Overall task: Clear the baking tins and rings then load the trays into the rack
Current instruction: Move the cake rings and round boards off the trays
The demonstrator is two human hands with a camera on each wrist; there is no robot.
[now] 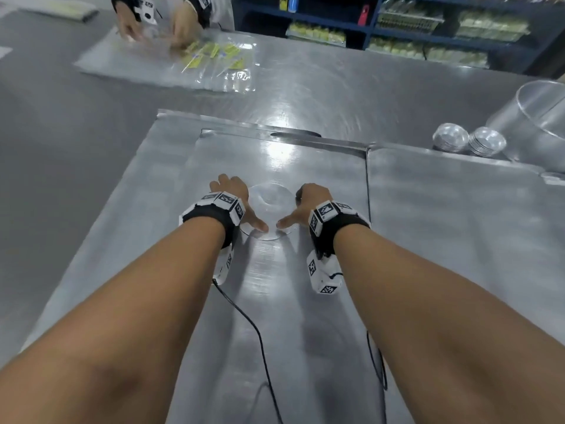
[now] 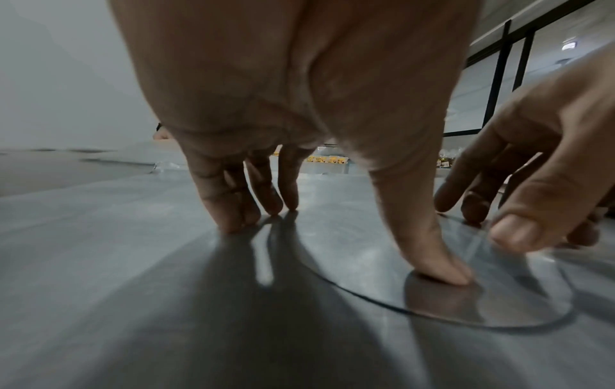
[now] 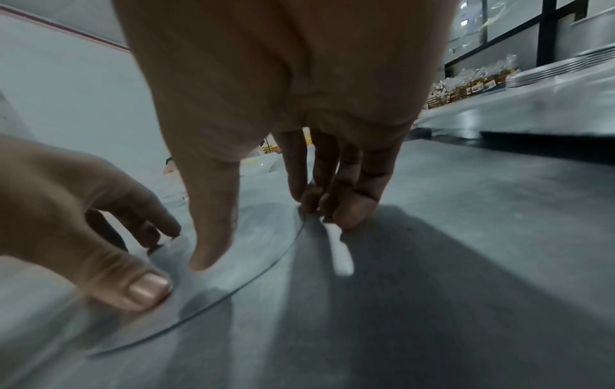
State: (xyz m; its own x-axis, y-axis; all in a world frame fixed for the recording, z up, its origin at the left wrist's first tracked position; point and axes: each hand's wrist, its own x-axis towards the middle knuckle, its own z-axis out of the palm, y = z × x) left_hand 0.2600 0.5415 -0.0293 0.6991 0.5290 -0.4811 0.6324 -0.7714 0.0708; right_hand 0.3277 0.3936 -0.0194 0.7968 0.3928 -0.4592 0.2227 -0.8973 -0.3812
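- My left hand [image 1: 234, 198] and right hand [image 1: 308, 201] are flanking a clear disc [image 1: 269, 209] lying flat on the metal tray [image 1: 305, 301].
- Wrist views alone are showing spread fingertips [image 2: 229, 223] pressing its rim, gripping nothing.
- Head view is adding stacked tins [image 1: 451, 138] far right.

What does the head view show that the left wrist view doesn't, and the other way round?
Only the head view shows the two stacks of small foil tins, the big clear tub beside them, and another person's hands on plastic bags. Only the left wrist view shows the left hand's thumb tip pressing on the disc and the dark windows behind. Both show the left hand, right hand and thin clear disc flat on the tray.
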